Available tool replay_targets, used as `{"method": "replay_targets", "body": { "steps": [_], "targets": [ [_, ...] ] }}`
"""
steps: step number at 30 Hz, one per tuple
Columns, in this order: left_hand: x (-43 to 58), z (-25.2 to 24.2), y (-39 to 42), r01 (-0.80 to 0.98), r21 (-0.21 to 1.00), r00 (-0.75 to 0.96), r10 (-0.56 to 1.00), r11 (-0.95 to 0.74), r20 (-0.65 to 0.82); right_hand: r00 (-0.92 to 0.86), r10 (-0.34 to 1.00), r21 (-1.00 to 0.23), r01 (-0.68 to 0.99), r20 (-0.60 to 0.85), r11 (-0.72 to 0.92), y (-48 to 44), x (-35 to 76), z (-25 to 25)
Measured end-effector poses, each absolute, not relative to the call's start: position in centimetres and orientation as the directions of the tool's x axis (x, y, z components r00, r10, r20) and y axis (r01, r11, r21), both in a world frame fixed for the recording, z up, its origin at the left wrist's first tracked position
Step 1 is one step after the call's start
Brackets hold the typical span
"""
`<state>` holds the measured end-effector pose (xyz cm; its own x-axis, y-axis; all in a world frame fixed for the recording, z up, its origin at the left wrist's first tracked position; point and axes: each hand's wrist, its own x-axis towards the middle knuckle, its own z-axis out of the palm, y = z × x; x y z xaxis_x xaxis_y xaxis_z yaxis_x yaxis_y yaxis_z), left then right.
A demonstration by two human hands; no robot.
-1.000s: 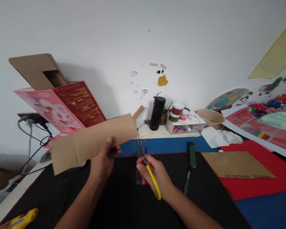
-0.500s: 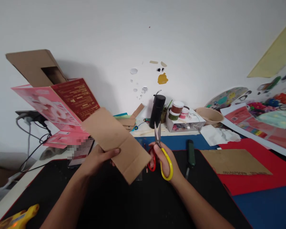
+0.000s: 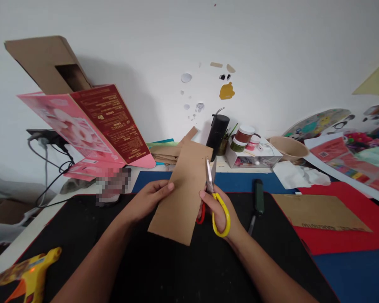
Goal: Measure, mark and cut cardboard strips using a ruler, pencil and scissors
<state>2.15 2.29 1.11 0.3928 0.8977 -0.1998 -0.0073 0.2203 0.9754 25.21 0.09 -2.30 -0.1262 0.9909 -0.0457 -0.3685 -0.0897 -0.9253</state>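
Holding cardboard [image 3: 185,193], scissors [image 3: 209,181] perhaps touching, flask [image 3: 218,131] behind

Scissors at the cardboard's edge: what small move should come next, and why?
Perhaps seat the cardboard between the blades: they stand parted at its edge, with the left hand holding the cardboard and the right hand the scissors. Whether it already sits between them is unclear.

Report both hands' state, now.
Left hand: closed on the brown cardboard strip, gripping its left edge.
Right hand: closed around the scissors with yellow and red handles, blades parted.
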Motion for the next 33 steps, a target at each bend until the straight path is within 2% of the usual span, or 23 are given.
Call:
{"method": "replay_targets", "body": {
  "steps": [4, 7, 13, 18, 21, 24, 29, 33],
  "targets": [
    [1.9, 1.0, 2.7, 0.005, 0.995, 0.561, 0.823, 0.099, -0.085, 0.11, 0.991, -0.885, -0.465, -0.078, -0.018, 1.1, 25.9, -2.6],
    [2.0, 1.0, 3.1, 0.076, 0.993, 0.643, 0.757, 0.09, -0.118, 0.249, 0.968, -0.888, -0.452, -0.036, 0.083, 1.7, 26.6, -2.7],
    [2.6, 0.8, 3.6, 0.025, 0.998, 0.446, 0.893, 0.053, -0.059, 0.279, 0.959, -0.914, -0.376, 0.045, 0.152, 1.3, 26.7, -2.0],
    [3.2, 0.7, 3.4, -0.012, 1.0, 0.333, 0.943, 0.012, -0.007, 0.286, 0.956, -0.922, -0.349, 0.067, 0.169, 1.0, 26.5, -1.8],
    [3.5, 0.2, 3.6, -0.062, 0.998, 0.252, 0.967, -0.012, 0.027, 0.24, 0.97, -0.922, -0.363, 0.05, 0.137, 1.1, 26.5, -2.0],
    [3.2, -0.4, 4.1, -0.145, 0.985, 0.056, 0.994, -0.09, 0.099, 0.125, 0.991, -0.932, -0.354, 0.038, 0.08, 0.7, 26.1, -2.1],
    [1.8, -0.6, 5.1, -0.2, 0.931, -0.355, 0.908, -0.306, 0.222, -0.186, 0.977, -0.982, -0.176, 0.107, 0.074, -1.1, 25.2, -2.2],
    [1.2, -0.1, 5.1, -0.163, 0.906, -0.483, 0.832, -0.39, 0.271, -0.391, 0.916, -0.995, -0.009, 0.092, 0.096, -2.2, 24.7, -2.5]
  ]
}}
